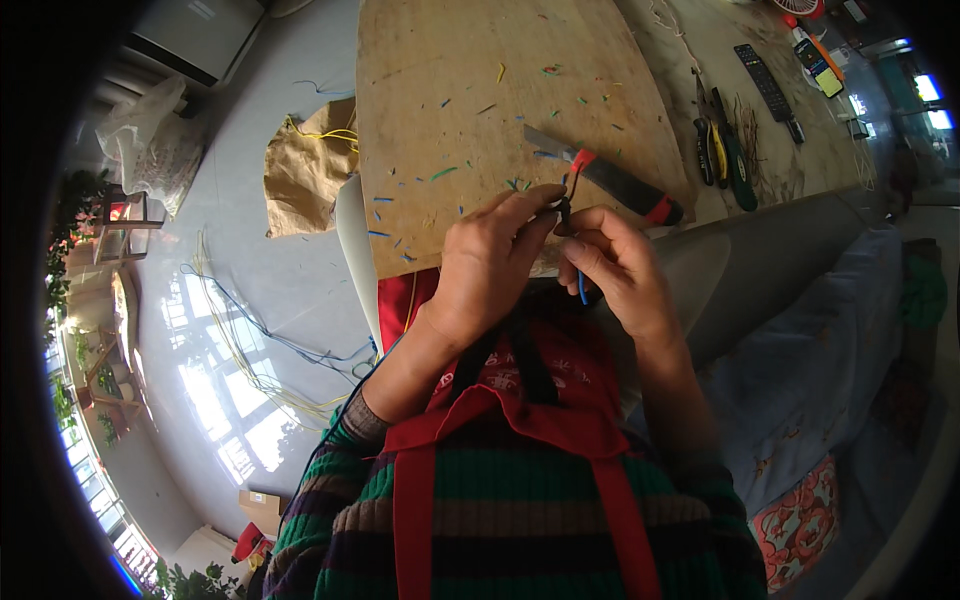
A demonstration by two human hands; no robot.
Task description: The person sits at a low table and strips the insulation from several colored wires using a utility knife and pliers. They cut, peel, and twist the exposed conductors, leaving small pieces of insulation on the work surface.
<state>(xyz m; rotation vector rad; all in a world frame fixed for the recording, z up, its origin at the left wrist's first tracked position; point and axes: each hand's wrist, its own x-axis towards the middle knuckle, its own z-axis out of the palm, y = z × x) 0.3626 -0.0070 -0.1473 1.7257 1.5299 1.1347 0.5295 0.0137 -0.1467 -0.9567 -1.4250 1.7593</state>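
Both hands meet over the front edge of a wooden board. The fingertips of my left hand (484, 259) pinch a small dark piece (565, 214), perhaps wire, partly hidden by the fingers. My right hand (619, 274) grips a blue insulated wire (583, 289), whose end sticks out below the fingers. Whether the dark piece and the blue wire are joined cannot be seen. A thin brownish strand (575, 182) rises just above the fingertips. Beyond my right hand lies a knife with a black and red handle (630, 187), its blade pointing up and left.
Blue, green and yellow insulation scraps (442, 173) litter the wooden board (450, 97). Pliers with yellow-black handles (718, 150), other hand tools, a remote control (765, 82) and a phone (821, 67) lie on the marbled tabletop at right. Loose wires (255, 322) trail over the floor near a brown paper sack (304, 180).
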